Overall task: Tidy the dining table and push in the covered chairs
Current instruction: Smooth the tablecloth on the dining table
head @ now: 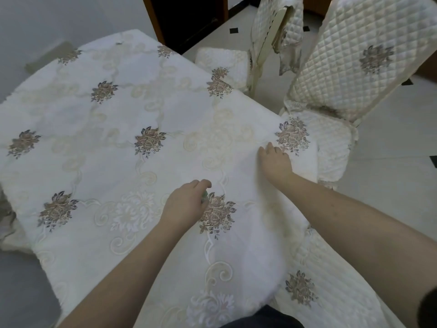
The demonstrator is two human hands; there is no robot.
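Observation:
A white tablecloth (123, 110) embroidered with brown flowers covers the dining table. My left hand (185, 204) hovers over it near the front, fingers curled round a small pale green thing (205, 194). My right hand (275, 160) rests on the cloth close to the table's right edge, fingers lying on the fabric. A quilted covered chair (354, 58) stands pulled out at the right, its seat (333, 143) beside the table edge. A second covered chair (279, 31) stands farther back, its seat (224, 59) at the table's far corner.
Another quilted seat cover (331, 275) with a flower lies under my right forearm at the bottom right. A bit of a covered chair (8, 218) shows at the left edge. White tiled floor (390, 185) spreads to the right, and a dark doorway (186, 17) is behind.

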